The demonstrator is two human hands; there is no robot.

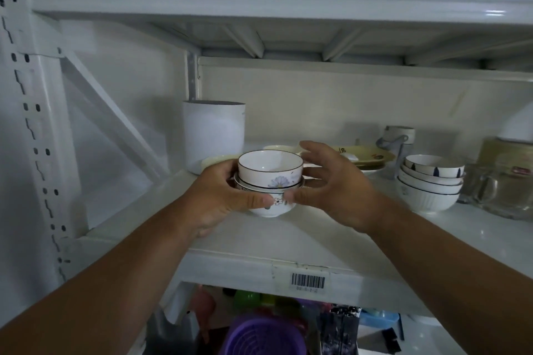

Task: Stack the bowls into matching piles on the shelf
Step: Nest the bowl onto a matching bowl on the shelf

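Observation:
A pile of white flower-printed bowls (271, 181) stands on the white shelf (288, 239), left of centre. My left hand (222, 196) grips the pile's left side, with the thumb across the lowest bowl's front. At the pile's right side is my right hand (331, 181); its thumb tip touches the lowest bowl and its fingers spread loosely behind the top bowl's rim. A second pile of white bowls with dark blue marks (429, 184) stands to the right.
A white cylinder container (213, 132) stands behind the pile at the left. Yellowish plates (366, 154) lie at the back. A glass mug (496, 190) sits at the far right. A barcode label (308, 282) marks the shelf's front edge. Coloured plastic items fill the shelf below.

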